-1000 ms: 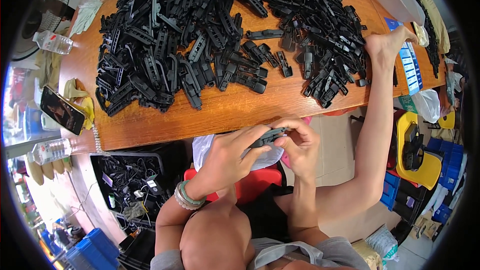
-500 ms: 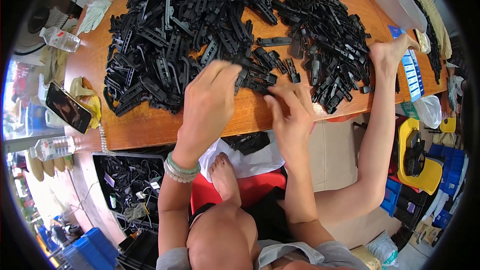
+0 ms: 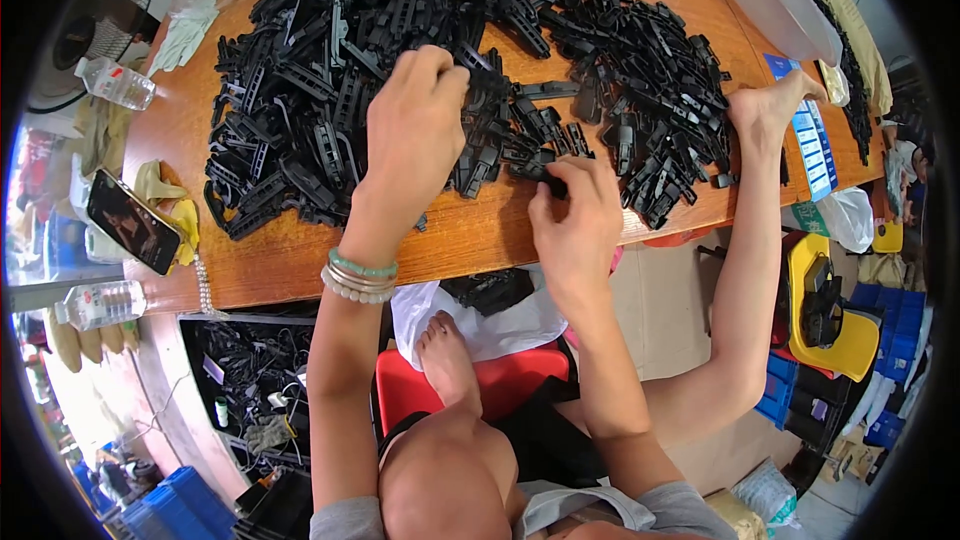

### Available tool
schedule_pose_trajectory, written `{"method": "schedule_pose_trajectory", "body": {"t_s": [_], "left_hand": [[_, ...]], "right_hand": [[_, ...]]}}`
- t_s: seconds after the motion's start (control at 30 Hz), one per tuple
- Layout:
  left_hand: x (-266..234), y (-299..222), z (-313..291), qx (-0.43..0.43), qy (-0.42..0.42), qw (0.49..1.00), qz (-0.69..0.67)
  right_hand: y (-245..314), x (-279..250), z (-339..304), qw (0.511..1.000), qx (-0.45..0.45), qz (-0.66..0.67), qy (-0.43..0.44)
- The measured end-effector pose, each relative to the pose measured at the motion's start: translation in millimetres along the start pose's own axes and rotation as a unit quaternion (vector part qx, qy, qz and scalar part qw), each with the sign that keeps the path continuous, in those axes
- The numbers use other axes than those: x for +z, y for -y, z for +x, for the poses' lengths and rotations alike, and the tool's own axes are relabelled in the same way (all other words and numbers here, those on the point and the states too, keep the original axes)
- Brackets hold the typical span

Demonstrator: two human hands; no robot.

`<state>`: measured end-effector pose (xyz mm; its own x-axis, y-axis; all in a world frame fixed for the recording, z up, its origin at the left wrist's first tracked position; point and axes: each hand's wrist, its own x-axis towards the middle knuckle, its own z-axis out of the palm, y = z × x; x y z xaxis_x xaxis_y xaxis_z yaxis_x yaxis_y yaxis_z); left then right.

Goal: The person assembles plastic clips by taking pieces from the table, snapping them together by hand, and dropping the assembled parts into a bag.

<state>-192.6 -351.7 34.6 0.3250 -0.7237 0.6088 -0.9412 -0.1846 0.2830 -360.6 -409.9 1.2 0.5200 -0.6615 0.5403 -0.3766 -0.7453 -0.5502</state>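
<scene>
My left hand [image 3: 412,145], with beaded bracelets and a green bangle at its wrist, reaches over the large heap of long black plastic parts [image 3: 300,80]. Its fingers curl down into the heap, and their tips are hidden, so what they hold cannot be made out. Close to the table's front edge, my right hand [image 3: 582,230] has thumb and fingers bent together round a small black plastic part [image 3: 550,183]. Beyond that hand lie several loose black parts [image 3: 540,125]. A second heap of smaller black parts [image 3: 665,90] spreads to its right.
My raised foot [image 3: 765,105] rests on the wooden table [image 3: 460,240] beside the right heap. A phone [image 3: 133,222] leans at the left edge near water bottles [image 3: 100,305]. A translucent tub [image 3: 775,0] stands far right. Below is a red stool [image 3: 500,380].
My left hand has moved away from me, deeper over the large heap. The right hand has dropped slightly nearer the table's front edge, its fingers closing round a black part.
</scene>
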Motion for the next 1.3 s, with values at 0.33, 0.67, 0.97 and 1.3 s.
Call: {"method": "schedule_pose_trajectory", "body": {"t_s": [0.33, 0.67, 0.97, 1.3], "left_hand": [[-37, -51, -48, -0.306, 0.183, 0.753, -0.553], [-43, -60, -55, -0.377, 0.272, 0.703, -0.538], [-34, -81, -73, -0.204, 0.155, 0.876, -0.408], [-39, -86, -78, -0.132, 0.177, 0.910, -0.350]], "right_hand": [[8, -58, -6, 0.810, 0.241, 0.504, 0.178], [12, -56, -19, 0.941, 0.091, 0.317, 0.078], [9, -52, -25, 0.933, 0.100, 0.345, 0.031], [2, -59, -26, 0.882, 0.199, 0.400, 0.149]]}}
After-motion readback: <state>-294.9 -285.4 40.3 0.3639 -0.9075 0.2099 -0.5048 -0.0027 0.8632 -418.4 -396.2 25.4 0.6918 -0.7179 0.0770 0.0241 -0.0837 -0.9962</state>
